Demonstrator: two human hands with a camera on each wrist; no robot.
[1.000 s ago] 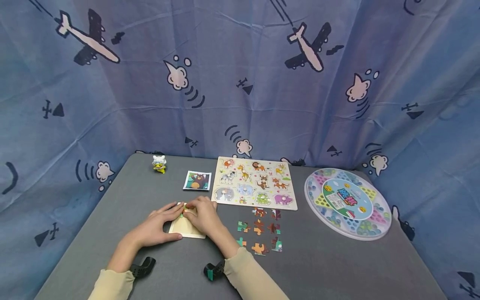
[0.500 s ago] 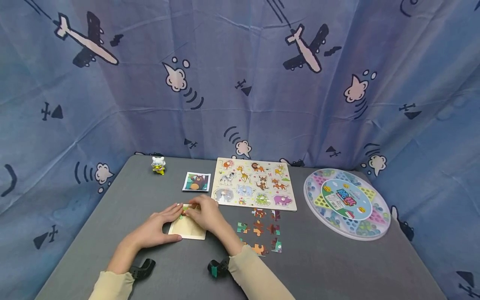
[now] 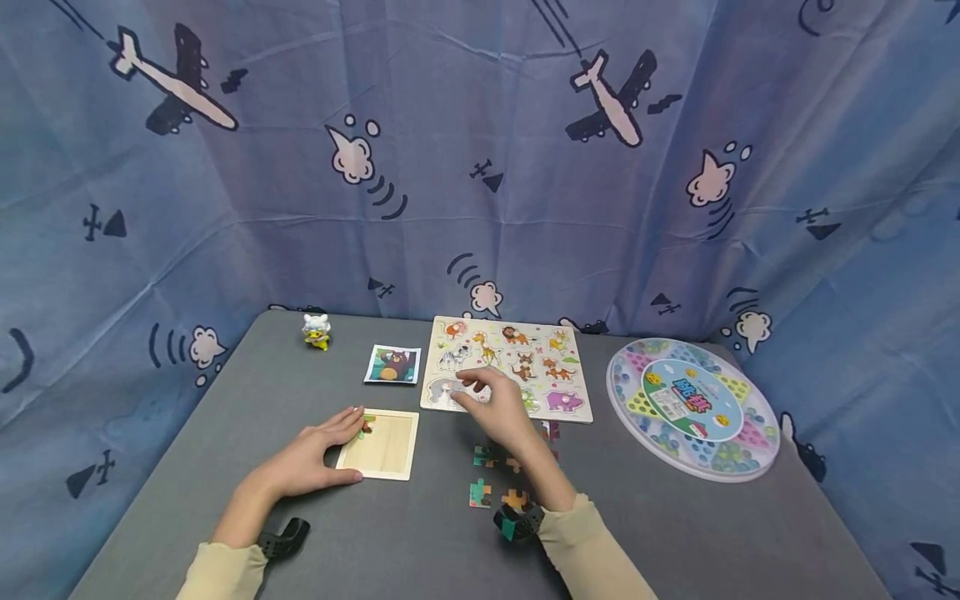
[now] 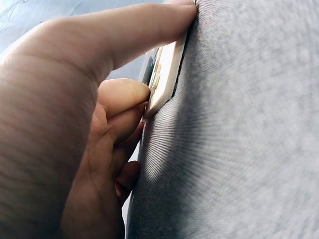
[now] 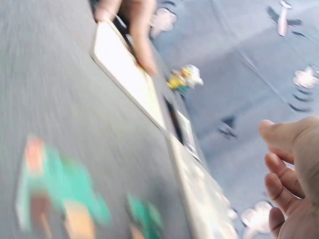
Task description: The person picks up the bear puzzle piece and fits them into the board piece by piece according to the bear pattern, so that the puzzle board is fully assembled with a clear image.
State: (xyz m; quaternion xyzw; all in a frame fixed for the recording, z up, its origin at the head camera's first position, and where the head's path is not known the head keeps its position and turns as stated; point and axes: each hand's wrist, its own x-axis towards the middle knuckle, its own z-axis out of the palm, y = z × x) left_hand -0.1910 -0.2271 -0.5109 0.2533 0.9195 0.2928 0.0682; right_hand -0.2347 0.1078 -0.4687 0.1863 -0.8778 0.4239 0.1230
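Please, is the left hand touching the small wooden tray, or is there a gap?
Touching. The left wrist view shows it: a fingertip of the left hand meets the small wooden tray at its edge, with no gap.

The left hand (image 3: 303,458) lies low, its thumb spread well apart from the fairly straight fingers. To its right and slightly farther forward, the right hand (image 3: 501,408) hangs raised, fingers loosely bent, thumb apart.

puzzle pieces (image 3: 479,493) on grey table (image 3: 720,542)
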